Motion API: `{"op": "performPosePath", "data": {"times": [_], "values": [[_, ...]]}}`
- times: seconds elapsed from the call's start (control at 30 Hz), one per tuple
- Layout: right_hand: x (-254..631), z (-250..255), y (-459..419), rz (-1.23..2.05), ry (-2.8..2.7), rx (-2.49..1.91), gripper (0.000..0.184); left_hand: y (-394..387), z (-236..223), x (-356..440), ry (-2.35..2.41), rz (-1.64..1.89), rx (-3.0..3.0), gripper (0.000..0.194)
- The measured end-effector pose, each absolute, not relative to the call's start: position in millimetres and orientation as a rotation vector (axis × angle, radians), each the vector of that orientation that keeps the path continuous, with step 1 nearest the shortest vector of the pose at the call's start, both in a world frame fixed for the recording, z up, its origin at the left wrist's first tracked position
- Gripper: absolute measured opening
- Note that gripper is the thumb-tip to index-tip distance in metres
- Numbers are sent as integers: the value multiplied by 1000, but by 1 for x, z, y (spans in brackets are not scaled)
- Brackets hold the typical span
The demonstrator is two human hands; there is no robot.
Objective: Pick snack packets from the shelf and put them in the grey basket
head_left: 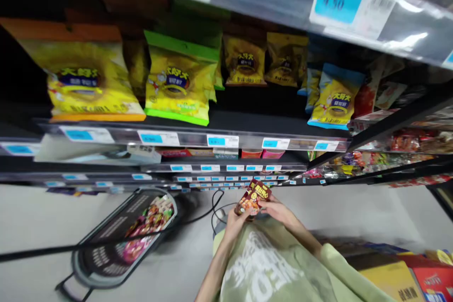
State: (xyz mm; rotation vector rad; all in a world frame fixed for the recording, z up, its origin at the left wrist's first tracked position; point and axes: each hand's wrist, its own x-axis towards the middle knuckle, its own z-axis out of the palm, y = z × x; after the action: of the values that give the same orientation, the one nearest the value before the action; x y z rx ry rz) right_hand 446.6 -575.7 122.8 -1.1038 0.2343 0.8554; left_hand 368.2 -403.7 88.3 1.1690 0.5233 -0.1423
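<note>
A small brown snack box [253,195] with yellow lettering and a food picture is held in front of my body, tilted. My left hand [238,219] grips its lower left edge, the thumb lying on the front. On the right side, my right hand [274,209] has its fingers closed on the same box. The shelf front [226,181] with price labels lies just beyond the box. What is on the back of the box is hidden.
Yellow snack bags [177,80] stand on the upper shelf [262,113]. A long oval display stand [123,240] rests on the floor at left, with a black cable [198,217] nearby. Bright cartons [392,281] are at lower right.
</note>
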Motion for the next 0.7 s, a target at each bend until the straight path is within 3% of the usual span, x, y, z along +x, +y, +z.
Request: {"op": "performPosePath", "data": {"times": [0.23, 0.33, 0.53, 0.7], "values": [[475, 116, -608, 976, -14, -1172, 49, -440, 89, 374, 585, -20, 1228, 41], [488, 102, -615, 926, -60, -1286, 47, -444, 86, 382, 565, 5, 1301, 37], [515, 79, -636, 778, 29, -1419, 51, -433, 70, 375, 607, 91, 1307, 53], [553, 72, -648, 532, 194, -1486, 54, -412, 45, 357, 675, 97, 1366, 47]]}}
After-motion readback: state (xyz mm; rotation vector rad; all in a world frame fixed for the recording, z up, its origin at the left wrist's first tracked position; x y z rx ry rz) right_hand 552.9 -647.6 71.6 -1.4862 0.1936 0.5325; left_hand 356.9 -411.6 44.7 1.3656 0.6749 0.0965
